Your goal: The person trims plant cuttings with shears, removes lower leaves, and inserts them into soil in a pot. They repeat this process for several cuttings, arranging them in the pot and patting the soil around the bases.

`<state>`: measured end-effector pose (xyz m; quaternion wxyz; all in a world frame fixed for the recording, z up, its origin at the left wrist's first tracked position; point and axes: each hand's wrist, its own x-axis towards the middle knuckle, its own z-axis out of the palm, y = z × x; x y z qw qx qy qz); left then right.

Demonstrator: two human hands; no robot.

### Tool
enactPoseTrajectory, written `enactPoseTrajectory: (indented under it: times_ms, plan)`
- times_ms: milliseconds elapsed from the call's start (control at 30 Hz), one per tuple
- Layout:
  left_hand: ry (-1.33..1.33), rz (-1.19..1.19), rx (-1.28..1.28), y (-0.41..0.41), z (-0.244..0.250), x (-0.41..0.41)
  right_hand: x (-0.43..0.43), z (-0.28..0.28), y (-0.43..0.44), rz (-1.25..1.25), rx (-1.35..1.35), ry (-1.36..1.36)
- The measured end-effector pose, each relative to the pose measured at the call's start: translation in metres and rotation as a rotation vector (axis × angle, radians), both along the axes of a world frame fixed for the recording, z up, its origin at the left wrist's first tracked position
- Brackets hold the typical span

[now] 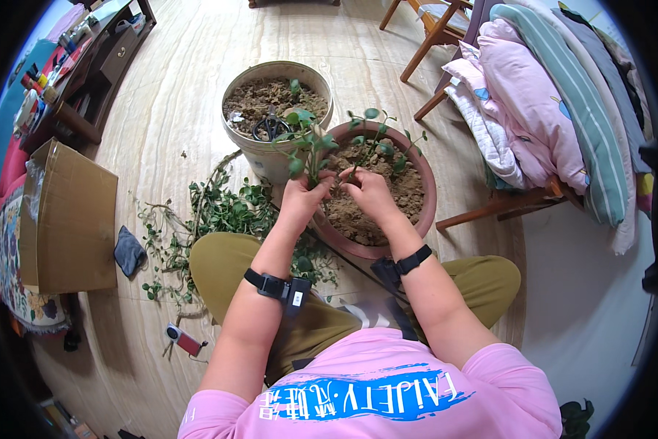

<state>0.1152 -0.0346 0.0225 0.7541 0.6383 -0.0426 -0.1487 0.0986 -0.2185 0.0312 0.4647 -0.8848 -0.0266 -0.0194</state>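
A bunch of leafy cuttings (pixel 310 147) is gripped in my left hand (pixel 306 195), its round green leaves pointing away from me. My right hand (pixel 371 192) is beside it, with thumb and forefinger pinched on a thin green stem; the lower end of that stem is hard to make out. Both hands are over the near-left part of a round reddish-brown pot (pixel 428 189) filled with crumbly soil (pixel 356 219). Several leafy stems (pixel 386 144) stand in the soil towards the pot's far side.
Behind and left, a pale bucket (pixel 263 159) holds soil, black-handled scissors (pixel 272 127) and a small seedling (pixel 295 88). Trailing cut vines (pixel 235 211) lie by my left knee. A cardboard box (pixel 82 219), dark cloth (pixel 129 251) and red-and-silver device (pixel 184 339) lie left; a bedding-laden chair (pixel 532 200) stands right.
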Motion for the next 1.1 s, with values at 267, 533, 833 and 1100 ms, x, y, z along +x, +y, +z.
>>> enactPoseTrajectory:
  times_ms: [267,533,833,1100]
  plan:
    - [0.043,0.048,-0.122,-0.023,-0.009,-0.002,-0.004,0.003,0.012,0.049,-0.049,0.049]
    - [0.026,0.09,-0.082,-0.021,-0.019,0.004,-0.003,-0.005,-0.008,0.029,-0.27,0.122]
    - [0.064,0.107,-0.001,-0.026,-0.026,0.008,-0.005,-0.045,-0.009,0.122,-0.496,0.261]
    - [0.198,0.077,-0.027,-0.03,-0.007,0.007,-0.004,-0.03,-0.006,0.144,0.3,0.255]
